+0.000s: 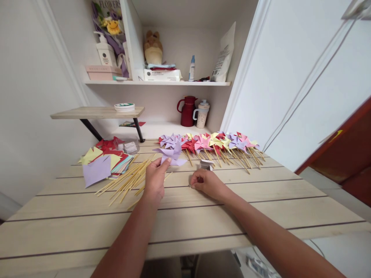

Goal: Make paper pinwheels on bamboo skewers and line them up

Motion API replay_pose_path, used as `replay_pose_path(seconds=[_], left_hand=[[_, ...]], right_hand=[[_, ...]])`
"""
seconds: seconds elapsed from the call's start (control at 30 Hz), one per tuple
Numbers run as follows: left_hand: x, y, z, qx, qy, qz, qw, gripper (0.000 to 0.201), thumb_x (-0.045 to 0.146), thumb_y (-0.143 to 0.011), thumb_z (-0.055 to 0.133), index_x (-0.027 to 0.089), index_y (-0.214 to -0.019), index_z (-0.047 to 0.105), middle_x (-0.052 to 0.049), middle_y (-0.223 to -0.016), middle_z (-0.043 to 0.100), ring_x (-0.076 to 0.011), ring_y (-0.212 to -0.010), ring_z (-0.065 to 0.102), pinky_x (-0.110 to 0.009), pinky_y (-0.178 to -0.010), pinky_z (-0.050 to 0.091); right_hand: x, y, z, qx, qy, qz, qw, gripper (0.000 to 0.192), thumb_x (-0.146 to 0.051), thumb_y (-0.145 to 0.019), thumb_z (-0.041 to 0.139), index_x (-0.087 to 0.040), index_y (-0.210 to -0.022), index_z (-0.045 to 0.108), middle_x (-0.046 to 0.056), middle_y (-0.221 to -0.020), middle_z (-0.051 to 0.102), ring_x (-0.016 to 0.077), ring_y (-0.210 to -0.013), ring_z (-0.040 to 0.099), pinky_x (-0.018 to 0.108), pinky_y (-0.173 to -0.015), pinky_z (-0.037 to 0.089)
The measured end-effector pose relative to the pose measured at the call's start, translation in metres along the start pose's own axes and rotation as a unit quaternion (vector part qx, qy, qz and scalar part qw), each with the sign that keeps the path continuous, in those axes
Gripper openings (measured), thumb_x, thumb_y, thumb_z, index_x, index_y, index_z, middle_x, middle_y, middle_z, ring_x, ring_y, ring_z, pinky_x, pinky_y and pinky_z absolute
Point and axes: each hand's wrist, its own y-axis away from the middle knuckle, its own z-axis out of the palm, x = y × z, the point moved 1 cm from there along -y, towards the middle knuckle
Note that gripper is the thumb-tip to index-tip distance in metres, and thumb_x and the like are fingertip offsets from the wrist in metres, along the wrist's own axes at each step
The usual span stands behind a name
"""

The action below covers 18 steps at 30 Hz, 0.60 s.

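My left hand point(154, 180) pinches a purple paper pinwheel point(174, 155) between thumb and fingers, holding it above the table. To its right, my right hand point(208, 183) is closed at the tabletop, its fingertips pressed together around something tiny that I cannot make out. Just behind that hand stands a small open grey-white container point(206, 164), partly hidden by it. Loose wooden sticks point(127, 180) fan out left of my left hand. Finished pinwheels on sticks point(204, 143), in purple, red, pink and yellow, lie in a row along the back right.
Coloured paper sheets point(97, 172) are stacked at the left, beside a clear plastic box point(127, 146). A small raised wooden shelf point(95, 112) stands behind them. At the back are a red jug point(188, 112) and a pale cup point(202, 115), under a white shelf point(162, 83).
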Motion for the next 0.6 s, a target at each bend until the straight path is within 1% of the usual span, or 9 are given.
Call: replay_pose_path(seconds=[0.2,0.27,0.33,0.43,0.5,0.6], left_hand=[[0.000,0.000,0.000,-0.010,0.001,-0.009,1.000,0.033,0.040,-0.064,0.084,0.017,-0.086,0.076,-0.005,-0.086,0.074,-0.0182,-0.079,0.065,-0.031,-0.079,0.048],[0.001,0.001,0.001,-0.011,0.001,-0.016,1.000,0.033,0.040,-0.065,0.084,0.017,-0.086,0.076,-0.005,-0.085,0.073,-0.0180,-0.079,0.065,-0.031,-0.080,0.048],[0.002,0.001,0.001,-0.008,-0.001,-0.018,1.000,0.031,0.038,-0.065,0.084,0.017,-0.085,0.076,-0.004,-0.084,0.073,-0.0170,-0.078,0.064,-0.030,-0.079,0.047],[0.003,0.002,0.001,-0.005,-0.003,-0.017,1.000,0.027,0.037,-0.065,0.083,0.016,-0.082,0.076,-0.003,-0.082,0.073,-0.0155,-0.076,0.062,-0.028,-0.077,0.045],[0.003,0.002,0.001,-0.007,-0.005,-0.017,1.000,0.027,0.037,-0.066,0.082,0.016,-0.082,0.076,-0.003,-0.083,0.073,-0.0152,-0.076,0.062,-0.027,-0.076,0.045],[0.004,0.003,0.001,-0.014,-0.006,-0.019,1.000,0.029,0.038,-0.065,0.082,0.016,-0.085,0.077,-0.004,-0.086,0.074,-0.0160,-0.077,0.063,-0.027,-0.075,0.046]], right_hand=[[-0.003,0.002,-0.001,0.004,-0.061,0.016,0.998,0.004,-0.019,-0.074,0.065,-0.019,-0.071,0.068,0.001,-0.072,0.066,0.0154,-0.067,0.056,0.026,-0.062,0.041],[-0.005,0.002,-0.004,0.015,-0.100,0.014,0.995,0.004,-0.020,-0.074,0.066,-0.018,-0.071,0.068,0.001,-0.071,0.065,0.0150,-0.066,0.054,0.027,-0.062,0.041],[-0.007,0.001,-0.009,0.036,-0.162,0.003,0.986,0.006,-0.024,-0.075,0.068,-0.018,-0.073,0.067,0.000,-0.070,0.062,0.0144,-0.064,0.052,0.027,-0.061,0.039],[-0.016,0.002,-0.019,0.097,-0.251,-0.049,0.962,0.012,-0.030,-0.076,0.074,-0.020,-0.076,0.066,-0.001,-0.071,0.059,0.0141,-0.064,0.050,0.028,-0.060,0.040],[-0.022,0.005,-0.024,0.130,-0.275,-0.092,0.948,0.014,-0.031,-0.076,0.075,-0.021,-0.075,0.066,0.000,-0.074,0.059,0.0147,-0.066,0.050,0.028,-0.061,0.042],[-0.031,0.008,-0.027,0.135,-0.270,-0.140,0.943,0.013,-0.032,-0.079,0.075,-0.023,-0.073,0.067,0.001,-0.075,0.058,0.0158,-0.068,0.051,0.029,-0.061,0.043]])
